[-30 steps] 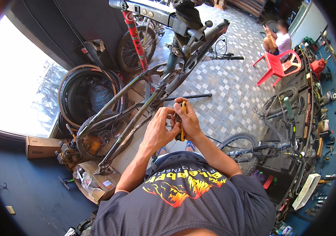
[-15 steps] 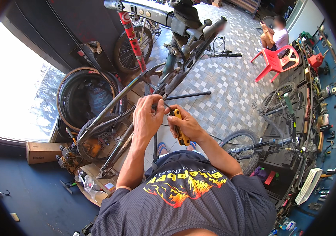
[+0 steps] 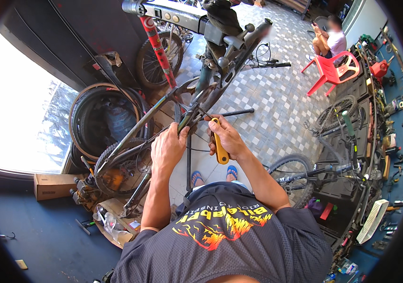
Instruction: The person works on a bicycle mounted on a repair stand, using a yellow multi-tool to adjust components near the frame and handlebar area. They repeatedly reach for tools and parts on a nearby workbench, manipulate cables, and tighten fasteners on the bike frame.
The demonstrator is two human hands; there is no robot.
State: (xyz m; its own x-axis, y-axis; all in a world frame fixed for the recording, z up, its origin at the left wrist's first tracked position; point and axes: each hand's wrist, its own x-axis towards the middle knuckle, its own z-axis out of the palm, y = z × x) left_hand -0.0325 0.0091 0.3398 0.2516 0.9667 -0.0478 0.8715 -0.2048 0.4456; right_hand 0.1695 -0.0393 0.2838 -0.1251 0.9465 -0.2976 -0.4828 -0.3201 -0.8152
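Note:
A bicycle frame [image 3: 150, 113] hangs tilted from a repair stand clamp [image 3: 214, 34] in front of me. My left hand [image 3: 167, 150] is closed round a frame tube below the pivot area, thumb on top. In my right hand [image 3: 230, 137] is a yellow folding multi-tool [image 3: 221, 153], fingers wrapped round its body. One thin dark key is folded out of it and points up-left toward the frame's pivot area. Whether its tip sits in a bolt is too small to tell.
Tyres [image 3: 81, 120] lean by the bright window at left, near a cardboard box [image 3: 53, 187]. Another bicycle [image 3: 300, 178] stands at right, beside a tool-covered bench. A red plastic chair [image 3: 329, 73] and a seated person [image 3: 336, 41] are at the far right.
My left hand has gone from a pinch near the tool down onto the frame tube. My right hand has shifted slightly right, turning the multi-tool more upright, its key now at the frame.

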